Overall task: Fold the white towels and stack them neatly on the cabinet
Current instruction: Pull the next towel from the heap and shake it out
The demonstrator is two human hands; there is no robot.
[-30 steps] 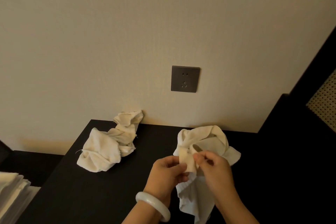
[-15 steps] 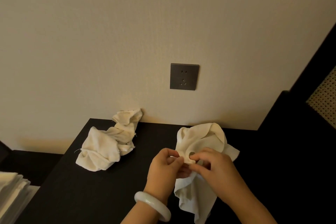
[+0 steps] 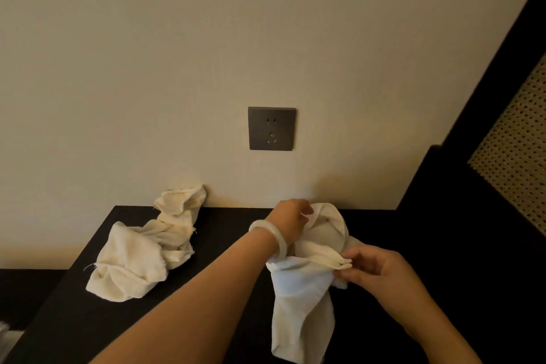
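A crumpled white towel (image 3: 304, 298) hangs in front of me over the dark cabinet top (image 3: 224, 260). My right hand (image 3: 375, 270) pinches one edge of it at the near right. My left hand (image 3: 291, 221), with a pale bangle on the wrist, reaches across and grips the towel's far top edge close to the wall. A second white towel (image 3: 147, 251) lies bunched on the left of the cabinet top, touching the wall, with no hand near it.
A dark wall socket (image 3: 271, 128) sits above the cabinet. A tall dark piece of furniture with a woven panel (image 3: 514, 162) stands at the right. A pale stack edge (image 3: 7, 340) shows at the lower left corner.
My hands were pinching the towel together near the middle. The left hand has since reached forward to the towel's far edge, and the right has pulled its edge to the right.
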